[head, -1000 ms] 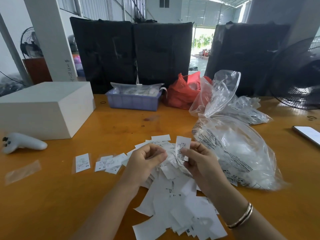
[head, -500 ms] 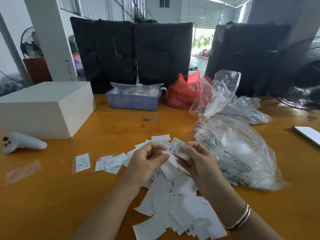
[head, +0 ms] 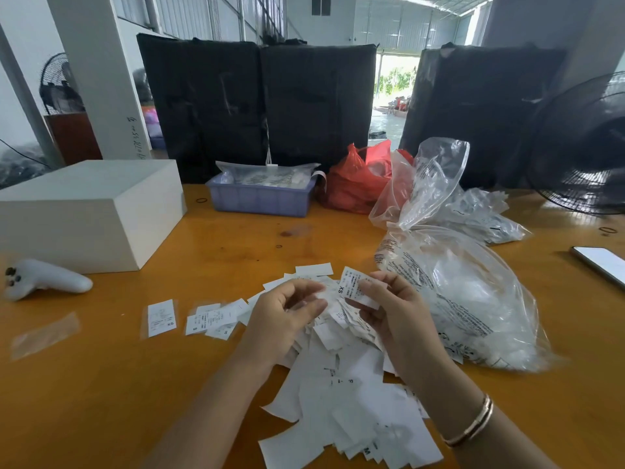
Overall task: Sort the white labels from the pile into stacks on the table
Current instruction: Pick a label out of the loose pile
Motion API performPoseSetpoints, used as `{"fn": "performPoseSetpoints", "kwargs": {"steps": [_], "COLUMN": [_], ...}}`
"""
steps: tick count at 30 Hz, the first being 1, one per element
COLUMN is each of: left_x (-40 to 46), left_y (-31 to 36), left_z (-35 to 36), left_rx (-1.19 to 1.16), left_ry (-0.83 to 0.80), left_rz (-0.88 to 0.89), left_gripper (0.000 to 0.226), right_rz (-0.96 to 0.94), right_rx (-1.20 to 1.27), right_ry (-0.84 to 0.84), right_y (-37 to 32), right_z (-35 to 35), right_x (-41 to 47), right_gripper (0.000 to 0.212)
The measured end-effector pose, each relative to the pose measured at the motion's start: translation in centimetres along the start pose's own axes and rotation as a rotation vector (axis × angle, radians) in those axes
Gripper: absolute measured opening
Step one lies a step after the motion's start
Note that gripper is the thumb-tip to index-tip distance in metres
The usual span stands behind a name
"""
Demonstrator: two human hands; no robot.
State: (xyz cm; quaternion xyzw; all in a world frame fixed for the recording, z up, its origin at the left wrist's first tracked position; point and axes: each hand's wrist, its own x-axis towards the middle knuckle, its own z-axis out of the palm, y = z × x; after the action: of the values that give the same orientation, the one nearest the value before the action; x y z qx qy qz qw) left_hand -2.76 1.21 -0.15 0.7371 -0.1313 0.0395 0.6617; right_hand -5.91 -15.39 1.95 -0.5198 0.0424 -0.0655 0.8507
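Observation:
A loose pile of white labels spreads over the orange table in front of me. My right hand pinches a white label marked XS above the pile. Just to its left, my left hand hovers over the pile with its fingers curled; whether it holds a label is unclear. To the left lie two small stacks: one label marked XS in a clear sleeve, and a stack marked S.
A large clear plastic bag sits right of the pile, with more bags and a red bag behind. A purple tray, a white box, a white controller and a phone stand around. An empty clear sleeve lies far left.
My right hand has tilted the label it holds leftward and turned its printed XS side up. My left hand opened slightly and stayed over the pile.

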Motion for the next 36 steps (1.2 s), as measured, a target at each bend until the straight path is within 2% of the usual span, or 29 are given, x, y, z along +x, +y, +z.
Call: {"fn": "performPoseSetpoints", "kwargs": {"steps": [3, 7, 11, 17, 23, 26, 29, 36], "left_x": [-0.07, -0.02, -0.04, -0.14, -0.13, -0.10, -0.07, -0.16], "left_y": [0.03, 0.16, 0.25, 0.40, 0.40, 0.35, 0.40, 0.31], "left_z": [0.05, -0.02, -0.11, -0.08, -0.08, -0.07, -0.05, -0.09], "left_rx": [-0.014, -0.052, -0.054, -0.062, -0.029, -0.024, -0.035, -0.052], "left_ry": [-0.002, -0.001, -0.005, 0.001, -0.007, 0.016, 0.015, -0.018], "left_rz": [-0.001, -0.019, -0.029, -0.034, -0.034, -0.038, -0.051, -0.058], "left_gripper": [0.017, 0.018, 0.017, 0.016, 0.011, 0.007, 0.006, 0.011], "right_rz": [-0.003, -0.033, -0.058, -0.010, -0.031, -0.045, -0.055, -0.063], "right_rx": [-0.048, -0.108, -0.093, -0.320, -0.391, -0.259, -0.026, 0.021], "right_ry": [-0.020, -0.041, -0.047, -0.080, -0.090, -0.074, -0.043, -0.088], "right_y": [0.18, 0.46, 0.18, 0.61, 0.67, 0.52, 0.28, 0.52], "right_z": [0.12, 0.36, 0.10, 0.21, 0.08, -0.07, -0.41, -0.51], "right_x": [-0.08, -0.26, -0.23, -0.14, -0.11, 0.03, 0.24, 0.47], "right_gripper": [0.015, 0.029, 0.024, 0.026, 0.022, 0.023, 0.011, 0.010]}}
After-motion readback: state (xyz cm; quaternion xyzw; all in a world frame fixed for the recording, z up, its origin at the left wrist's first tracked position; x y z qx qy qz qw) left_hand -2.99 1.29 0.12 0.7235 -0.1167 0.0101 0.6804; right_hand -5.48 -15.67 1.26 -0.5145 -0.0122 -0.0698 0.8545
